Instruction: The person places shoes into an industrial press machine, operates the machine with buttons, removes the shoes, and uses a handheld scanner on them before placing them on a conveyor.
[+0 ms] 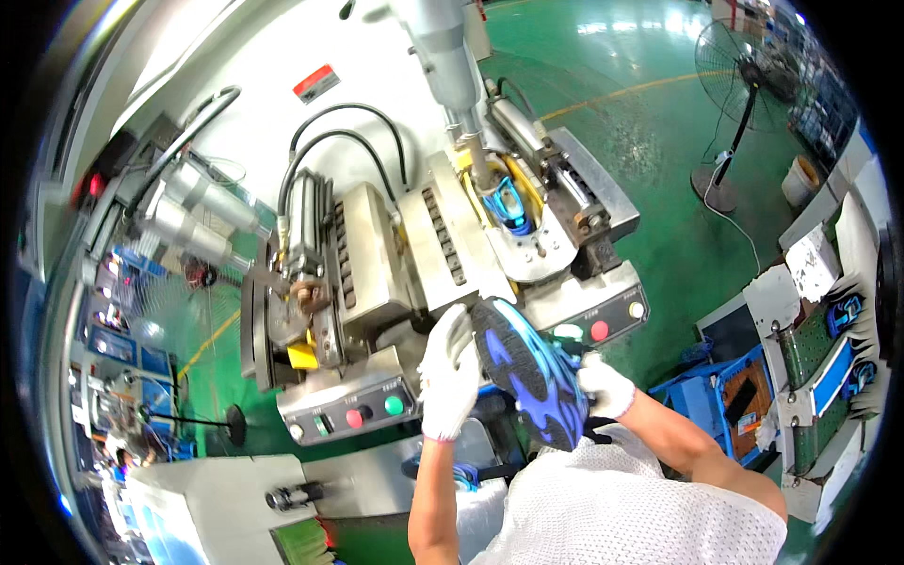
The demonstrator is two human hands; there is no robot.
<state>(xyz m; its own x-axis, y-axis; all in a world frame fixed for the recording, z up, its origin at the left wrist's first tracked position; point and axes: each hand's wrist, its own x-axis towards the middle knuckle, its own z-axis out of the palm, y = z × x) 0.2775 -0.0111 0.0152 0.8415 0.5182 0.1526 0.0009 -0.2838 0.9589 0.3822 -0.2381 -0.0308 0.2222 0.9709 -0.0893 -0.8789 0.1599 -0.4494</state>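
A sports shoe (pixel 527 372) with a black, blue and purple sole is held up before me, its sole facing up. My right hand (pixel 605 386), in a white glove, is closed on the shoe's upper at its right side; part of the fingers is hidden behind it. My left hand (pixel 450 372), also gloved in white, lies along the shoe's left edge near the toe with its fingers stretched out. Beyond both hands stands a metal press machine (pixel 438 235). A blue-laced shoe (pixel 508 207) sits in its right station, under a vertical press rod.
Button panels (pixel 353 414) line the machine's front. Another blue shoe (pixel 466 476) lies below my left wrist. To the right are a blue crate (pixel 702 405) and a rack (pixel 819 377) with blue shoes. A floor fan (pixel 744 75) stands far right.
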